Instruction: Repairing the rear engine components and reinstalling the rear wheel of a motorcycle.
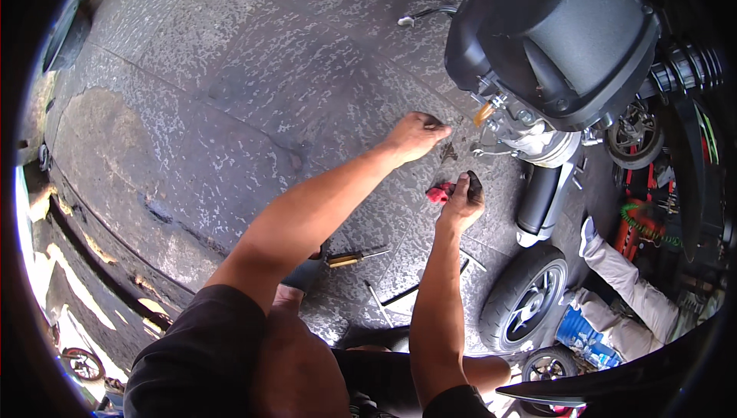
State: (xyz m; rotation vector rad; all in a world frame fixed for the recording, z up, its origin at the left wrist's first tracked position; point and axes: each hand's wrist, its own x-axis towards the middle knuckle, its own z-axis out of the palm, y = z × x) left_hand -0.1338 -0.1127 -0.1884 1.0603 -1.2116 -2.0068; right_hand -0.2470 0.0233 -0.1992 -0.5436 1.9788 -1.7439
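Note:
Ahead, my left hand (418, 135) is closed with its fingertips pinched together, just left of the engine's metal parts (530, 138). Whatever the pinch may hold is too small to make out. Nearer to me, my right hand (466, 203) is closed, and a crumpled red rag (439, 193) sticks out on its left side, by the thumb. Blackened fingers show on this hand. Between the hands and the engine, dark wet spots (449, 151) mark the floor. A large black plastic housing (553, 42) sits above the engine, and a small amber-coloured part (484, 115) shows beneath it.
A dark cylindrical muffler (542, 199) and a loose wheel with tyre (526, 299) are at the right. On the floor near my legs lie a screwdriver (357, 257) with a yellowish handle and several thin tools. A person's light trouser leg (629, 284) shows at far right, near a blue container (580, 333).

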